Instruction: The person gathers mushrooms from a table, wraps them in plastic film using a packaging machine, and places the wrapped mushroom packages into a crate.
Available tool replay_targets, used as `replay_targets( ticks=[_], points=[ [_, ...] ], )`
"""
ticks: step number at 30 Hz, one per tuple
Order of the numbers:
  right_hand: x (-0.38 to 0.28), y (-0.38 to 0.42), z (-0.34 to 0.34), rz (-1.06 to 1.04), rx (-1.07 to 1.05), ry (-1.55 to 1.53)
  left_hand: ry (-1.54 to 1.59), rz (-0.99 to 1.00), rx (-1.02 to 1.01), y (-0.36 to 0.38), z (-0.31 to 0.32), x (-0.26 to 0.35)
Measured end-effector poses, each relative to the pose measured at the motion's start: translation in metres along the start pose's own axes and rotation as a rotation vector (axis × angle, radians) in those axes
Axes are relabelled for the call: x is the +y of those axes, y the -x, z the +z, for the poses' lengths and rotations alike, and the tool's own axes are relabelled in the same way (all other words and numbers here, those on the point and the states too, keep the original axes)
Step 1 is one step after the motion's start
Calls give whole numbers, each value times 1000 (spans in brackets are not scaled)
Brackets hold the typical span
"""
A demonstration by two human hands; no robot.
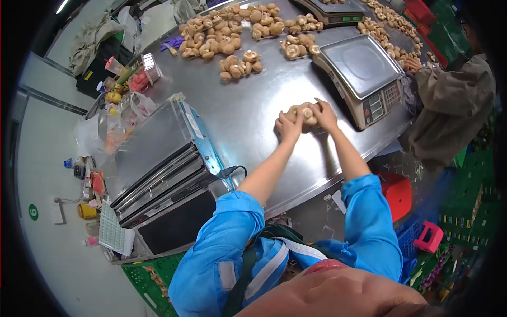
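A small cluster of tan, round-capped mushrooms (pixel 302 112) is grasped at centre frame on the grey stainless-steel table (pixel 248 116), the left hand (pixel 288 127) and right hand (pixel 324 115) closed around it in a shared grip. A silver digital weighing scale (pixel 362 74) stands just right; loose mushroom heaps (pixel 222 37) lie above; a metal sealing machine (pixel 158 169) sits left. A green "6" sticker (pixel 33 212) is seen lower left.

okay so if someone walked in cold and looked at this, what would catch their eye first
Probably the left hand and right hand cupped together around a small clump of mushrooms in the middle of the steel table. Next, the big mushroom heap along the table's far edge, and the weighing scale just right of the hands, where a co-worker stands.
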State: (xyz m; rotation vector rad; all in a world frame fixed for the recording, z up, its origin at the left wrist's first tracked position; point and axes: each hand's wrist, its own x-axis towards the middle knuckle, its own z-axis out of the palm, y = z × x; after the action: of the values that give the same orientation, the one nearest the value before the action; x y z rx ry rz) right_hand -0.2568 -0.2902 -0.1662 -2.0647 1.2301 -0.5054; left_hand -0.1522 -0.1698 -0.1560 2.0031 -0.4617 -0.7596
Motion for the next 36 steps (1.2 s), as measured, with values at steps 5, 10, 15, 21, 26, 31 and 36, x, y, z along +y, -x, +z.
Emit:
replay_targets(
  ticks=[5, 10, 15, 21, 26, 31, 36],
  points=[
    [-11, 26, 8, 51, 115, 0, -136, 166, -14, 12, -1, -22],
    [-89, 50, -9, -124, 243, -72, -116, 264, 29, 29, -69, 20],
    [-236, 62, 16, -365, 265, -295, -70, 545, 373, 34, -213, 51],
    [-404, 105, 167, -489, 8, -341, -17, 476, 586, 13, -441, -34],
    [-493, 170, 275, -319, -164, -270, -204, 190, 575, 10, -566, -114],
    [-505, 161, 309, -193, -246, -254, -277, 35, 470, 17, -606, -127],
    [-487, 169, 242, -324, -471, -460, -125, 556, 288, 40, -662, -172]
  ],
)
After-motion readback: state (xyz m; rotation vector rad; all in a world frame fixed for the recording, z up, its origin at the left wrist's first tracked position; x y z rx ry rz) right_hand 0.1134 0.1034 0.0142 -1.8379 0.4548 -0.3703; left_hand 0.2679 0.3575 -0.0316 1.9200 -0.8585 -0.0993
